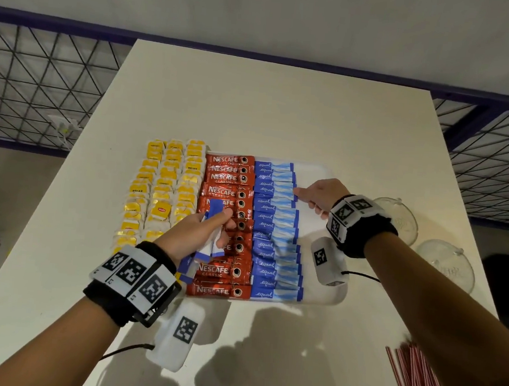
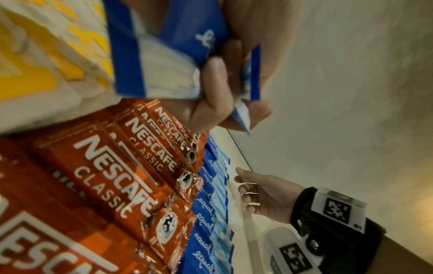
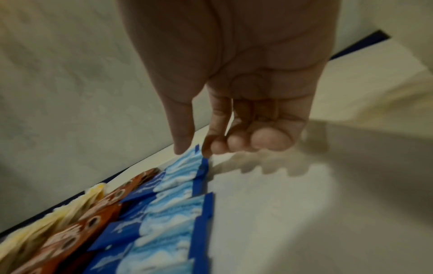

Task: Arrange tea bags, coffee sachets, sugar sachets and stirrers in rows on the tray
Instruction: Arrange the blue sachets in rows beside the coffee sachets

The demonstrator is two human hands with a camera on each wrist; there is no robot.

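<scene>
A white tray (image 1: 307, 225) holds three columns of yellow tea bags (image 1: 167, 185), a column of red coffee sachets (image 1: 227, 178) and a column of blue sugar sachets (image 1: 275, 225). My left hand (image 1: 219, 226) hovers over the coffee column and grips a bundle of loose sugar sachets (image 1: 214, 212), seen close in the left wrist view (image 2: 164, 55). My right hand (image 1: 301, 193) is at the right end of the sugar column, near its far part. Its thumb and forefinger pinch the dark blue end of one sugar sachet (image 3: 199, 153) lying in the row.
Red-and-white stirrers (image 1: 415, 385) lie in a heap at the table's near right corner. Two clear glass bowls (image 1: 398, 217) (image 1: 446, 268) stand right of the tray. A bare strip of tray runs right of the sugar column. Wire mesh panels flank the white table (image 1: 254, 106).
</scene>
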